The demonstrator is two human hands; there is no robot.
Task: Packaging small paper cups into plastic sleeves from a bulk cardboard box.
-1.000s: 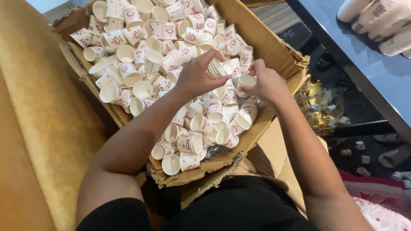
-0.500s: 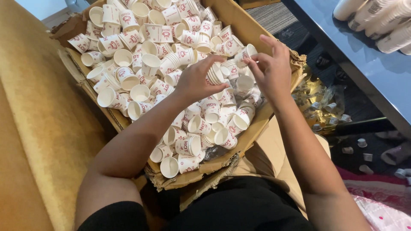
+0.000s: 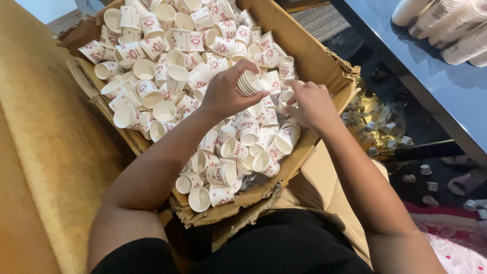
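Note:
A large cardboard box [image 3: 319,61] rests on my lap, filled with several small white paper cups with red print [image 3: 167,76]. My left hand [image 3: 225,94] grips a nested stack of cups [image 3: 249,82], held on its side above the loose cups. My right hand [image 3: 309,101] is just to the right of the stack, fingers curled around a single cup [image 3: 287,96] near the box's right wall.
A mustard-yellow sofa [image 3: 45,152] lies to the left. A dark table [image 3: 436,86] at the upper right carries long stacks of cups [image 3: 446,23]. Loose cups [image 3: 421,172] and plastic wrapping lie on the floor at the right.
My right hand dropped from an open raised pose back down beside the stack. The left hand kept hold of the stack, lifting it slightly.

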